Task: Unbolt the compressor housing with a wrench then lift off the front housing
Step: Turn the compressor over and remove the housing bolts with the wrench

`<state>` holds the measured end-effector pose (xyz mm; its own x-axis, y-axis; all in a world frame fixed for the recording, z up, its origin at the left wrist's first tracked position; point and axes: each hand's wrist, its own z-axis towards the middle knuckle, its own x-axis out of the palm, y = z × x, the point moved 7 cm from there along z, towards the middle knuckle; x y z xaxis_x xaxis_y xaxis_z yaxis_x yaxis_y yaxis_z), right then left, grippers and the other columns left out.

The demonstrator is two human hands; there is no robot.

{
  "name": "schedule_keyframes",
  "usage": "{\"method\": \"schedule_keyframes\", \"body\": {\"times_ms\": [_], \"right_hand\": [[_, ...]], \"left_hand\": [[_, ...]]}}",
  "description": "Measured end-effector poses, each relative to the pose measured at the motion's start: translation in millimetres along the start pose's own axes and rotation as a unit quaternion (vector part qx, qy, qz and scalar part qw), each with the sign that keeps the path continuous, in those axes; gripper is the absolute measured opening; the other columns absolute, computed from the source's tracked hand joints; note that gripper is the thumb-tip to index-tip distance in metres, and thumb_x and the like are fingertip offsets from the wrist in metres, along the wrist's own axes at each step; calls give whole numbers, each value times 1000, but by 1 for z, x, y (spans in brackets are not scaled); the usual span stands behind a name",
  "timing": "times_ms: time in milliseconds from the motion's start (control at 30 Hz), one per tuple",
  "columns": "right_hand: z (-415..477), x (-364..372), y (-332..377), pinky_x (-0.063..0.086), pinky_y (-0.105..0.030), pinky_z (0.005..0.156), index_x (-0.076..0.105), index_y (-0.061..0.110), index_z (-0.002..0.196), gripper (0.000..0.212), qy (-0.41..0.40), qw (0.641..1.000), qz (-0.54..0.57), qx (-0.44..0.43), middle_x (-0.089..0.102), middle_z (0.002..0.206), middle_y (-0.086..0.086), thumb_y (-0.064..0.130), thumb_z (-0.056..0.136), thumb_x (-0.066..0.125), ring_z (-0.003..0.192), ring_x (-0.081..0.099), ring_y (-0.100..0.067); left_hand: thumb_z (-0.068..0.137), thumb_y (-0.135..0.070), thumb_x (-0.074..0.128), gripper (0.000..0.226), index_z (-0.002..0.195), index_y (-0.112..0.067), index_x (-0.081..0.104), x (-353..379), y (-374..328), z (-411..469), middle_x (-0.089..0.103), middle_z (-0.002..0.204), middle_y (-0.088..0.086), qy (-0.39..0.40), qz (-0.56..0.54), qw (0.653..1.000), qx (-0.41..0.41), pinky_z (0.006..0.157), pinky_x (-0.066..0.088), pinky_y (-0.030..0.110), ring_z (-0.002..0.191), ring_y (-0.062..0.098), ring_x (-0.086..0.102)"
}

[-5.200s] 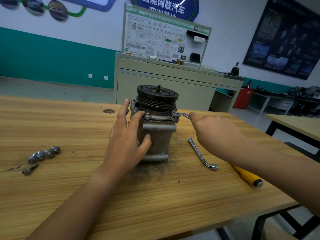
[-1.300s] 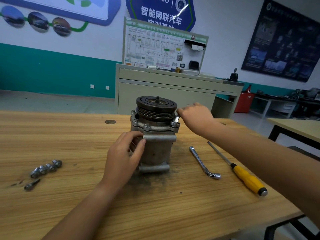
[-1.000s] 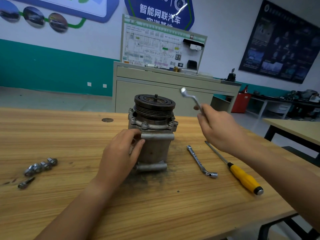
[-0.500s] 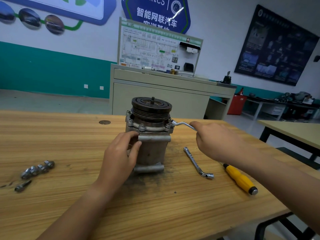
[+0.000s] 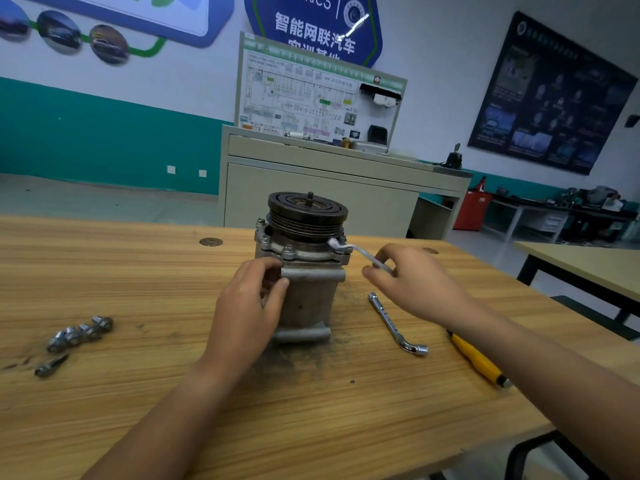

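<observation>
Your left hand grips the upright compressor; your right hand pinches the wrench, whose blurred head seems seated at the flange edge

Compressor upright, wrench set on a flange bolt.
Grey cast-metal body stands on end w/ black grooved pulley on top, shaft stub up at centre. Front housing sits seated under pulley; hex bolts stand in its flange at front & left. Slim silver wrench, bent nr the head, sits at flange's right-front corner, handle running right & slightly down, pinched by right hand. Left hand grips body's left side just below flange.
</observation>
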<state>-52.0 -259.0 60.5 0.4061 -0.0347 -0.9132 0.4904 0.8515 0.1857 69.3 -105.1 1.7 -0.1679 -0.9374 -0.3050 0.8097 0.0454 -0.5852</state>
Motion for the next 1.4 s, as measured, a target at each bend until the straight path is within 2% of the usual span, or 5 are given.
{"method": "schedule_keyframes", "body": {"times_ms": [433, 600, 1133, 1267, 1400], "right_hand": [[-8, 52, -12, 29, -23, 49, 55, 10, 77, 39, -29, 933, 341, 107, 41, 52, 6, 48, 80, 62, 46, 35, -6], [-9, 65, -11, 24, -22, 39, 52, 15, 76, 31, 12, 866, 473, 161, 34, 50, 5, 43, 83, 62, 42, 27, -8], [1, 75, -22, 22, -18, 32, 45, 15, 74, 32, 59, 822, 535, 186, 35, 44, 7, 35, 77, 69, 34, 25, -6], [3, 71, -24, 24, -18, 33, 49, 13, 80, 31, 76, 833, 516, 186, 36, 43, 8, 37, 77, 69, 36, 26, -6], [3, 50, -23, 26, -18, 37, 62, 12, 92, 32, 36, 915, 383, 124, 39, 46, 10, 43, 87, 57, 34, 33, -3]], "left_hand": [[91, -24, 54, 46, 136, -14, 44, -9, 16, 18, 39, 129, -12, 2, 6, 1000, 10, 101, 27, 20, 122, 0, 34], [96, -17, 48, 41, 137, -17, 44, 0, 16, 23, 43, 133, -11, 18, -47, 999, -10, 94, 20, -2, 122, -4, 34], [83, -28, 51, 37, 116, -13, 61, -5, 3, 24, 51, 111, -6, -7, -33, 999, -11, 87, 29, 6, 108, 6, 44], [83, -26, 50, 45, 125, -10, 56, -5, -4, 13, 48, 116, -6, 1, -4, 1000, 13, 91, 24, 6, 112, 3, 37], [86, -32, 50, 47, 128, -10, 53, -4, -13, 3, 45, 132, 7, 0, 39, 998, 40, 103, 28, 27, 122, 5, 31]]}}
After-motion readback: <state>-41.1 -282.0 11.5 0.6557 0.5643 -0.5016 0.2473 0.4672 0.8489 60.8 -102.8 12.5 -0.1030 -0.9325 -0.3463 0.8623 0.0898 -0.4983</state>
